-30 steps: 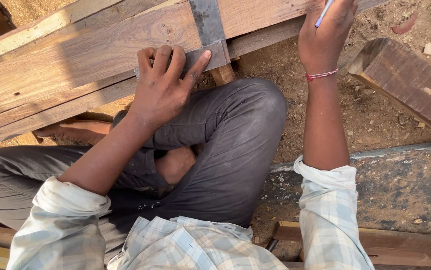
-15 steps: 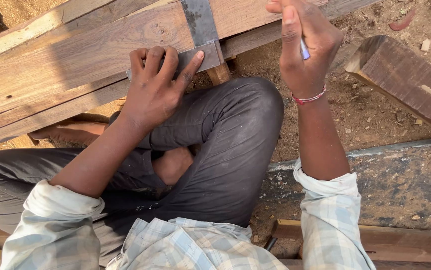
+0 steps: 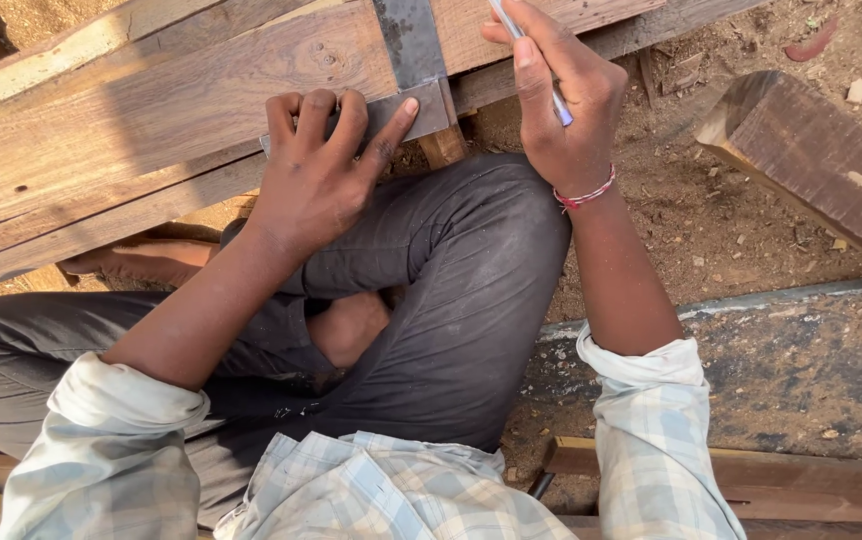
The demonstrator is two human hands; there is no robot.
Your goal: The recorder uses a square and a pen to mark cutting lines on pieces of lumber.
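I sit cross-legged in dark trousers on sandy ground. A long brown wooden plank lies across in front of my knee. A grey metal try square rests on it, its blade running away from me. My left hand presses the square's stock flat against the plank's near edge, fingers spread. My right hand holds a blue-white pen just right of the blade, its tip over the plank; a red thread band circles that wrist.
More planks lie under and behind the marked one. A thick dark timber block lies at the right. A dark slab and another wooden batten sit near my right side. Wood chips litter the sand.
My right hand has swung left and down with the pen, from beyond the plank's right end to beside the square's blade. The left hand has stayed on the square.
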